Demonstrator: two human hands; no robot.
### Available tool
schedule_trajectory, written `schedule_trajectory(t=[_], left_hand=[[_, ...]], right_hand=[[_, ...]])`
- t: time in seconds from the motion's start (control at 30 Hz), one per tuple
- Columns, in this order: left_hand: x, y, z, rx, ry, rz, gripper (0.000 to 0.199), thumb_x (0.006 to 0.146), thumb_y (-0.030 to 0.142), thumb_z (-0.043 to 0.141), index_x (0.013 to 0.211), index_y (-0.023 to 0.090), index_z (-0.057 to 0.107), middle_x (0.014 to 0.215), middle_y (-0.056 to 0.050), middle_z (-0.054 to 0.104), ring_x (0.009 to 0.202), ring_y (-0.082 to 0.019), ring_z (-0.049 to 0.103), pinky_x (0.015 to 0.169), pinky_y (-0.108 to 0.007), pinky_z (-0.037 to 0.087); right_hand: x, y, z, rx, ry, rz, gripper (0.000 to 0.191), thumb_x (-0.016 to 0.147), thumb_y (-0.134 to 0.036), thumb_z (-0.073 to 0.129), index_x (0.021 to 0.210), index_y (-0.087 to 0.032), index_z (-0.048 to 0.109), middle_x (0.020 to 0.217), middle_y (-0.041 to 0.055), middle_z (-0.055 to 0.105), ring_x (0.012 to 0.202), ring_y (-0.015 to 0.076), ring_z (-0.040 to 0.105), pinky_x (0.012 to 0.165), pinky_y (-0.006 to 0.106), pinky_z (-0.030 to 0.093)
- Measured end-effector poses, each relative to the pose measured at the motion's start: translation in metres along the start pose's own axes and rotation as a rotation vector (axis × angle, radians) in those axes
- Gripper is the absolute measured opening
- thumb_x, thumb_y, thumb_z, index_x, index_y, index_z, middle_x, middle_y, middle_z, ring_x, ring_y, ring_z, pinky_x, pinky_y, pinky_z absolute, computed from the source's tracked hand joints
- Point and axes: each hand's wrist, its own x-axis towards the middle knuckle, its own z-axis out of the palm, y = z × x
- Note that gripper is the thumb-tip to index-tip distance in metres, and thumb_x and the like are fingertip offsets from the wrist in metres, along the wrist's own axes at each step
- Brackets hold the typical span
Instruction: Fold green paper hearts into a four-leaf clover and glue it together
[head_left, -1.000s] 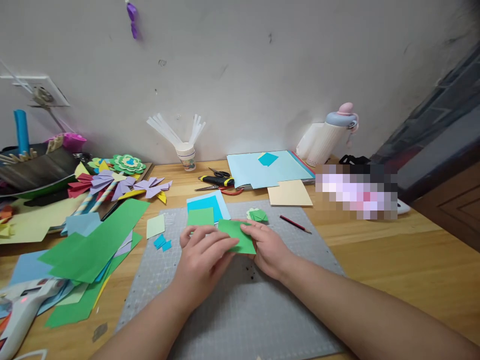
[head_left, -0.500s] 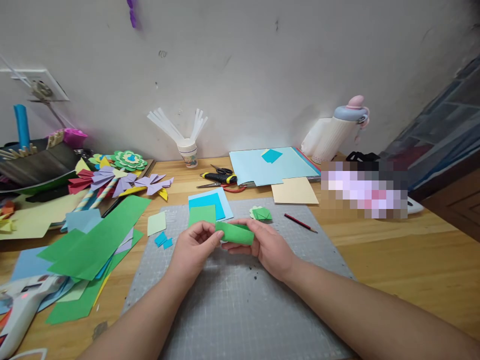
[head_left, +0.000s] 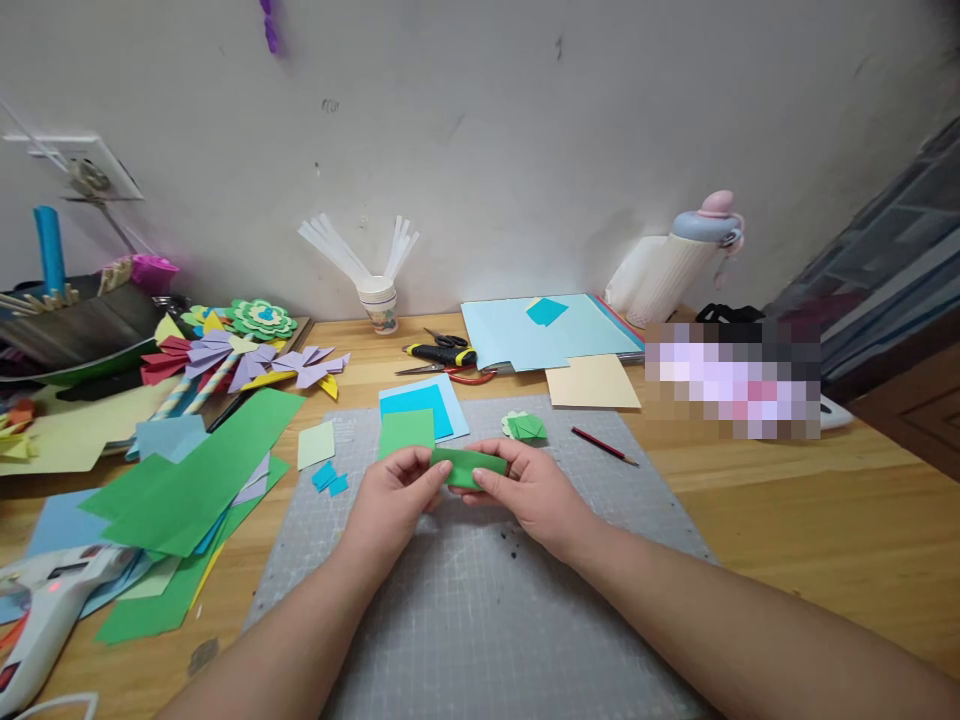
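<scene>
A folded piece of green paper (head_left: 469, 468) is held between both hands, above the grey cutting mat (head_left: 480, 620). My left hand (head_left: 397, 495) pinches its left end with thumb and fingers. At the right end, my right hand (head_left: 536, 495) grips it, thumb on the front and fingers behind. Just beyond my left hand lies a green paper square (head_left: 406, 430), partly over blue sheets (head_left: 450, 405). Small green paper shapes (head_left: 526, 427) rest past my right hand, with a dark red pencil (head_left: 604, 446) farther right. Several small blue paper pieces (head_left: 328, 478) lie left.
Green paper sheets (head_left: 217, 480) and a glue gun (head_left: 52, 610) cover the left side. Scissors (head_left: 450, 373) and a paper cup (head_left: 380, 308) with white sticks stand toward the wall. Light blue sheets (head_left: 517, 335) and a bottle (head_left: 679, 265) are behind on the right.
The green paper's loose upper half has come down, so it now looks folded flat. My right thumb has moved onto its front face. The view has shifted slightly.
</scene>
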Motion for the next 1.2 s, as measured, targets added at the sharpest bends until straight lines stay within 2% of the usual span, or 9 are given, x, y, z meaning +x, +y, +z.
schedule_trajectory(t=[0.07, 0.17, 0.33, 0.5, 0.73, 0.97, 1.2], left_hand=[[-0.0001, -0.0009, -0.0009, 0.024, 0.009, -0.023, 0.027, 0.067, 0.038, 0.072, 0.066, 0.015, 0.057, 0.048, 0.005, 0.051, 0.045, -0.007, 0.043, 0.047, -0.019, 0.035], [0.0007, -0.0033, -0.0016, 0.001, 0.020, -0.043, 0.027, 0.066, 0.036, 0.073, 0.065, 0.015, 0.056, 0.050, 0.003, 0.057, 0.046, -0.007, 0.046, 0.048, -0.019, 0.037], [0.0028, -0.0085, -0.0023, -0.146, -0.011, -0.128, 0.029, 0.065, 0.033, 0.076, 0.064, 0.016, 0.054, 0.052, 0.003, 0.060, 0.048, -0.008, 0.052, 0.051, -0.019, 0.041], [0.0036, -0.0091, -0.0029, -0.184, -0.002, -0.147, 0.032, 0.062, 0.034, 0.078, 0.064, 0.016, 0.051, 0.052, 0.005, 0.058, 0.050, -0.007, 0.055, 0.052, -0.017, 0.041], [0.0029, -0.0061, -0.0012, -0.197, -0.003, -0.162, 0.034, 0.062, 0.033, 0.079, 0.062, 0.016, 0.049, 0.051, 0.006, 0.056, 0.049, -0.006, 0.054, 0.051, -0.016, 0.040], [0.0028, -0.0060, -0.0026, -0.179, -0.041, -0.164, 0.026, 0.066, 0.036, 0.076, 0.072, 0.014, 0.064, 0.063, 0.000, 0.064, 0.054, -0.009, 0.056, 0.053, -0.019, 0.043], [0.0024, -0.0068, -0.0039, -0.175, -0.049, -0.161, 0.025, 0.067, 0.037, 0.075, 0.067, 0.014, 0.066, 0.060, 0.000, 0.064, 0.054, -0.010, 0.056, 0.057, -0.020, 0.046]], right_hand=[[0.0004, 0.0015, -0.0005, 0.013, 0.015, 0.024, 0.034, 0.069, -0.035, 0.073, 0.096, -0.016, 0.062, 0.087, 0.0034, 0.071, 0.079, 0.0186, 0.070, 0.076, 0.034, 0.056], [0.0019, 0.0032, -0.0016, 0.023, 0.066, 0.064, 0.032, 0.068, -0.037, 0.074, 0.090, -0.015, 0.064, 0.083, 0.0035, 0.071, 0.075, 0.0187, 0.071, 0.074, 0.034, 0.056], [0.0031, 0.0025, -0.0022, 0.039, 0.127, 0.071, 0.034, 0.063, -0.036, 0.077, 0.087, -0.015, 0.065, 0.080, 0.0036, 0.071, 0.072, 0.0190, 0.071, 0.071, 0.033, 0.057], [0.0028, 0.0019, -0.0024, 0.049, 0.142, 0.071, 0.035, 0.062, -0.035, 0.078, 0.087, -0.014, 0.065, 0.076, 0.0025, 0.071, 0.070, 0.0177, 0.070, 0.068, 0.030, 0.057], [0.0038, 0.0030, -0.0033, 0.019, 0.127, 0.043, 0.033, 0.063, -0.037, 0.077, 0.085, -0.014, 0.066, 0.075, 0.0028, 0.071, 0.073, 0.0180, 0.070, 0.069, 0.032, 0.057], [0.0040, 0.0044, -0.0040, 0.006, 0.124, 0.040, 0.033, 0.064, -0.037, 0.076, 0.086, -0.014, 0.066, 0.074, 0.0023, 0.071, 0.070, 0.0167, 0.069, 0.069, 0.031, 0.057], [0.0038, 0.0011, -0.0030, 0.005, 0.121, 0.043, 0.033, 0.064, -0.037, 0.076, 0.085, -0.014, 0.065, 0.074, 0.0015, 0.071, 0.068, 0.0155, 0.069, 0.069, 0.029, 0.057]])
